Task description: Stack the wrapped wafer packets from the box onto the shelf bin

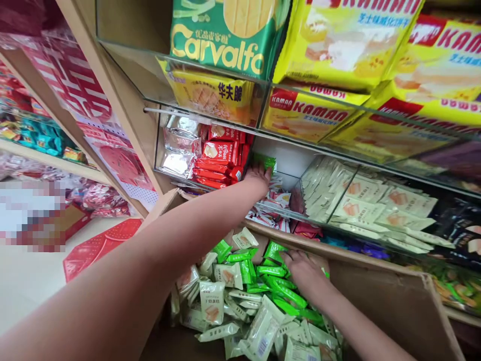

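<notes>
My left hand point(258, 175) reaches into a glass-fronted shelf compartment, its fingers closed on a small green snack packet point(269, 162). Part of that packet is hidden behind the fingers. Lower down, my right hand point(306, 271) is inside a cardboard box point(387, 291), fingers closed at the edge of a bright green snack packet point(275, 249). More green packets point(287, 293) lie under and beside this hand. Cream-coloured cake packets point(212, 303) fill the box around and below them.
Left of the compartment are red packets point(220, 150) and silver packets point(180, 165); cream packets point(368, 200) fill those to the right. Large yellow wafer bags point(345, 45) and a green wafer bag point(225, 45) stand above. A red plastic stool point(101, 245) is on the floor.
</notes>
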Demonstrator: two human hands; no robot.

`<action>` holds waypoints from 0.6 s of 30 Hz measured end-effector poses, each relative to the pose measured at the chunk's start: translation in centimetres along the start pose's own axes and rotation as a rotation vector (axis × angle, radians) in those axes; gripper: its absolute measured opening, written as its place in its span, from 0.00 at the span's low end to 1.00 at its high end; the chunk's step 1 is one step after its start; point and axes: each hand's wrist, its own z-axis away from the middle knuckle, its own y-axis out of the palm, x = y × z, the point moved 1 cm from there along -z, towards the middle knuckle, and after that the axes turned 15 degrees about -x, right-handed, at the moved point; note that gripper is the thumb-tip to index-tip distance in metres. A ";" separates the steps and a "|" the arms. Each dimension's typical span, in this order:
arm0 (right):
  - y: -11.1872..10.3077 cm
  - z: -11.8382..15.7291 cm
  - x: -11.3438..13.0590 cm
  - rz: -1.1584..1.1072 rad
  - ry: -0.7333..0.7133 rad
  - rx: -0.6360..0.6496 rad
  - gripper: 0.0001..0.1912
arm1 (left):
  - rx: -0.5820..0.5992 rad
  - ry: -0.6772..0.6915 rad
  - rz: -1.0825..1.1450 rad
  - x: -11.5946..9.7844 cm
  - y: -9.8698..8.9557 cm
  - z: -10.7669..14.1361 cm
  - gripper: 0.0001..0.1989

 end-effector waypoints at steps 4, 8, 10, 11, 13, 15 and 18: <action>-1.3 0.0 0.5 0.041 -0.026 -0.066 0.23 | -0.010 -0.006 0.003 0.0 0.1 -0.1 0.48; -5.2 1.3 1.0 -0.246 -0.005 -0.116 0.23 | -0.015 -0.010 0.023 0.3 -0.1 0.2 0.49; -6.7 2.1 1.1 -0.437 0.042 -0.110 0.25 | -0.028 -0.003 0.034 0.4 -0.3 0.4 0.49; -7.3 2.4 1.2 -0.512 0.078 -0.102 0.26 | -0.036 0.001 0.038 0.4 -0.3 0.6 0.49; -7.9 2.8 1.5 -0.622 0.157 -0.070 0.27 | -0.054 0.004 0.040 0.4 -0.4 0.8 0.48; -8.0 3.0 1.8 -0.703 0.209 -0.062 0.27 | -0.081 0.009 0.040 0.3 -0.4 0.9 0.46; -7.9 2.8 2.0 -0.821 0.219 -0.090 0.25 | -0.099 0.027 0.040 0.2 -0.4 0.9 0.46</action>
